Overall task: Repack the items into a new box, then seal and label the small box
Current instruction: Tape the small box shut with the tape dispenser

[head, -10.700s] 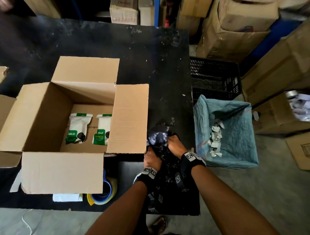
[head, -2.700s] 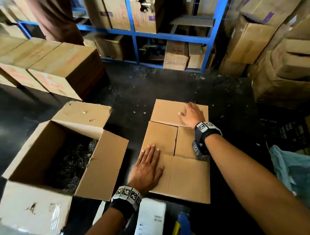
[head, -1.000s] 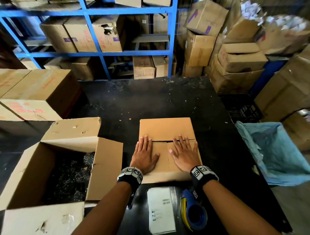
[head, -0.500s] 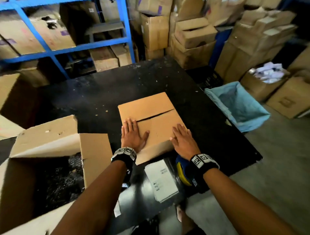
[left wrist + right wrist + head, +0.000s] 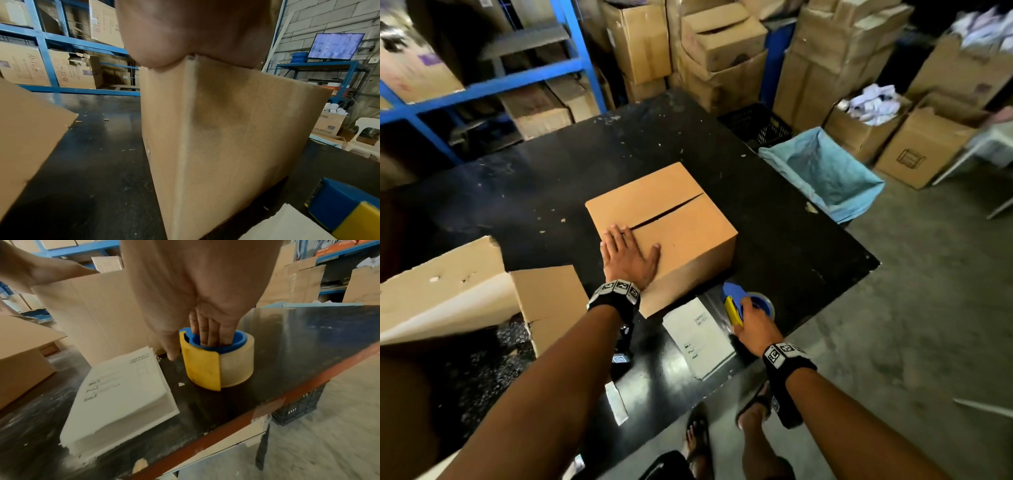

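Note:
The small cardboard box [image 5: 671, 233] stands on the black table [image 5: 791, 246] with its top flaps folded down and a dark seam between them. My left hand [image 5: 628, 255] lies flat on its near-left corner; the left wrist view shows my palm [image 5: 195, 32] pressing that corner of the small box [image 5: 216, 129]. My right hand [image 5: 751, 317] grips the blue and yellow tape dispenser [image 5: 743, 305] at the table's near edge. In the right wrist view my fingers [image 5: 211, 335] reach into the tape dispenser's [image 5: 222, 366] blue core, with the thumb outside the yellow guard.
A white stack of labels [image 5: 698, 335] lies just left of the dispenser. The large open box [image 5: 448, 291] fills the table's left side, one flap [image 5: 548, 298] near my left forearm. A blue-lined bin [image 5: 822, 171] and a black crate [image 5: 756, 123] stand beyond the right edge.
My right hand has left the small box's top and taken hold of the tape dispenser. The left hand stays flat on the box.

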{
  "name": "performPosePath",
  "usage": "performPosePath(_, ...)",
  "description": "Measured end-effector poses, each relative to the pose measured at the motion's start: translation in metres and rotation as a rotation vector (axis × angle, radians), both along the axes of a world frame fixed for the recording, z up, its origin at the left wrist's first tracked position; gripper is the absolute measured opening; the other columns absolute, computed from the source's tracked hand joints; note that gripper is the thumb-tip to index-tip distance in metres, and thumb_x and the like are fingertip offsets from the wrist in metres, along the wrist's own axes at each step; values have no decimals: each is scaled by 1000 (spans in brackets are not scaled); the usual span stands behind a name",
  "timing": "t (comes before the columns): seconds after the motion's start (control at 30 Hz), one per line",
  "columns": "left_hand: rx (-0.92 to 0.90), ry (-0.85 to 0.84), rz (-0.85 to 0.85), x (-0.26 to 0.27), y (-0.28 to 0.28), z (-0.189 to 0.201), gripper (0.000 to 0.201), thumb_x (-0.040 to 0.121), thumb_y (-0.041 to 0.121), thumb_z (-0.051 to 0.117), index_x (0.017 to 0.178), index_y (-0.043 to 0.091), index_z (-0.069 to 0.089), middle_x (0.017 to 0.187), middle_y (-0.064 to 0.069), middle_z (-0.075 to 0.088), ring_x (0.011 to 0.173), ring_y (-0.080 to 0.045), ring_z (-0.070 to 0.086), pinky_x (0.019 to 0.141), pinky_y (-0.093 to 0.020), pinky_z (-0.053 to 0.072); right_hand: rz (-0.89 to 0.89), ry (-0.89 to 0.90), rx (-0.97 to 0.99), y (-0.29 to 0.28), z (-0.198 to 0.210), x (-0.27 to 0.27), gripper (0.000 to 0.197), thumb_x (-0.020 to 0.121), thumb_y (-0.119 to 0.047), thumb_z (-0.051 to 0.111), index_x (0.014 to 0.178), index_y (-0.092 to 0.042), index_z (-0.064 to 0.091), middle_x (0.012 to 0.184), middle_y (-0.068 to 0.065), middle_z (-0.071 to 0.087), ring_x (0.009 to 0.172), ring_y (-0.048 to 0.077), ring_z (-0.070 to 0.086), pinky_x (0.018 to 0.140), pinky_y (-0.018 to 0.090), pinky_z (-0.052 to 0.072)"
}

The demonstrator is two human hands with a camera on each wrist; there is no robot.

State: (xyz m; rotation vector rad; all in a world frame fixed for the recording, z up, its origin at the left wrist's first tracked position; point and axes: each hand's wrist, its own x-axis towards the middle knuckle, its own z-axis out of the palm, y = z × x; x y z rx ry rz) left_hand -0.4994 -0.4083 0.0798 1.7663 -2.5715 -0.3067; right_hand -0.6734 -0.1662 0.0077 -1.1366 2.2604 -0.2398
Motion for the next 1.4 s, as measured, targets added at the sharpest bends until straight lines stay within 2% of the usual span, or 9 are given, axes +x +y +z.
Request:
performPosePath(0.1, -4, -3, 3, 1, 0, -1, 95, 91, 73, 13, 156, 4, 3, 164, -18, -1, 151, -35, -3, 123, -47, 1, -21, 38, 27, -3, -5, 1, 64, 95, -13, 60, 148, -16, 24, 117, 22, 66, 103, 38, 67, 86, 51, 55)
performPosePath(0.33, -19, 6, -2, 0, -1, -1, 94, 92, 72, 14, 156, 4, 5, 164, -19, 2, 151, -35, -1, 123, -48, 2, -45, 31, -31, -8, 17, -4, 67, 92, -4, 57, 150, -19, 29, 119, 21, 65, 106, 39, 66, 86, 46, 52)
performPosePath(0.47, -26, 17, -5, 2, -1, -1, 95, 91, 73, 13, 155, 3, 8, 164, -20, 4, 151, -37, 1, 123, -50, 6, -250, -91, -152, -5, 51, -28, 62, 87, -5, 59, 147, -13, 44, 130, 22, 64, 118, 40, 61, 95, 40, 49)
performPosePath(0.67, -9, 36, -12, 2, 0, 1, 95, 91, 73, 10, 155, 3, 5, 164, -20, 2, 151, -37, -1, 123, -50, 5, -471, -88, -462, -1, 115, -72, 38, 89, -14, 65, 126, -12, 64, 117, 16, 70, 110, 36, 65, 92, 40, 50)
performPosePath(0.73, -4, 37, -14, 3, -1, 1, 96, 90, 73, 9, 155, 3, 4, 164, -20, 0, 151, -37, -2, 123, -50, 5, -464, -114, -557, -9, 139, -81, 39, 84, -20, 75, 122, -15, 66, 109, 8, 71, 102, 28, 67, 87, 37, 52)
performPosePath(0.87, -4, 47, -11, 3, -3, 0, 96, 90, 74, 8, 155, 4, 4, 164, -20, 0, 151, -36, -2, 123, -50, 4, -319, -212, -654, -44, 177, -89, 66, 65, -30, 96, 121, -24, 62, 104, -8, 66, 93, 4, 63, 77, 21, 48)
performPosePath(1.07, -11, 47, -6, 3, -4, -3, 96, 89, 75, 8, 157, 8, 7, 165, -16, 1, 152, -34, -2, 123, -49, 3, -22, -301, -608, -140, 190, -89, 72, 68, -6, 90, 132, -17, 59, 118, 1, 65, 105, 15, 62, 86, 29, 49)
performPosePath(1.27, -14, 92, 29, 5, -1, 2, 88, 93, 71, 17, 157, 11, 7, 166, -10, -1, 152, -27, -5, 124, -43, 1, 277, -404, -566, -228, 191, -69, 52, 77, 7, 76, 114, -27, 61, 99, -11, 67, 85, -3, 66, 73, 12, 48)
performPosePath(1.4, -13, 169, 82, 5, 0, 3, 90, 90, 73, 20, 158, 16, 8, 166, -3, -3, 152, -20, -6, 124, -39, 1, 487, -428, -516, -274, 189, -61, 55, 79, 3, 73, 128, -19, 60, 109, -1, 69, 94, 2, 66, 81, 17, 49)
